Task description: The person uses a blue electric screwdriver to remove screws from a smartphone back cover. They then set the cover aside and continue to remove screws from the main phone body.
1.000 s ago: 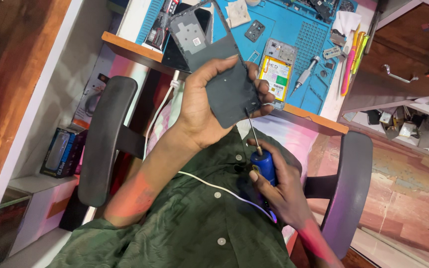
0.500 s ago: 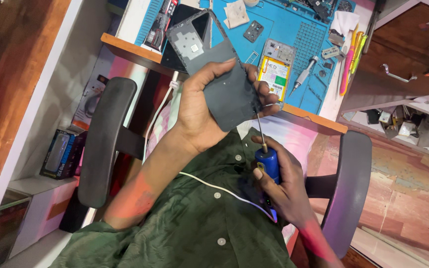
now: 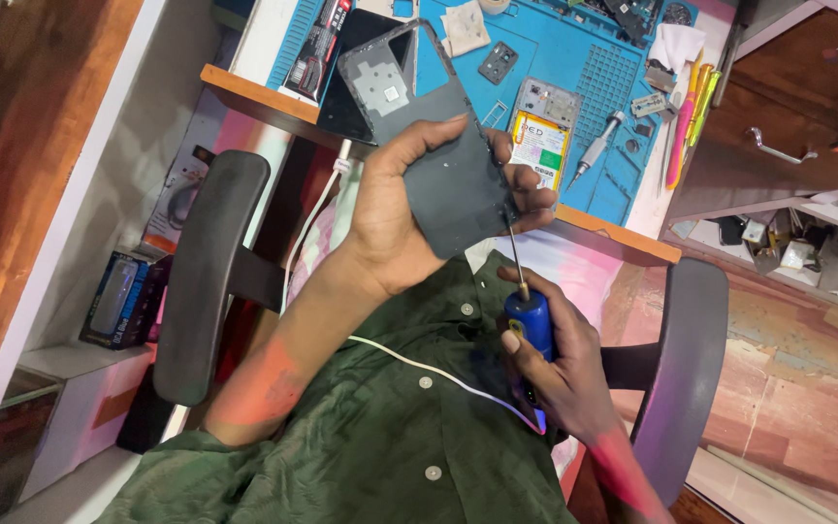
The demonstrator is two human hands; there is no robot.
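Phone frame [image 3: 438, 146], dark grey and flat, is held above the lap, at the edge of the desk [image 3: 623, 225]. It is gripped by the left hand [image 3: 400, 223], whose thumb is stretched over its face while the fingertips [image 3: 526, 199] are curled around its right edge. The upper end, with a lighter grey plate and a small square, is tilted away towards the blue work mat [image 3: 555, 58]. A blue-handled screwdriver [image 3: 526, 311] is closed in the right hand [image 3: 555, 369], with the index finger laid along the handle. Its thin shaft is pointed up, and the tip is touching the lower right corner of the frame.
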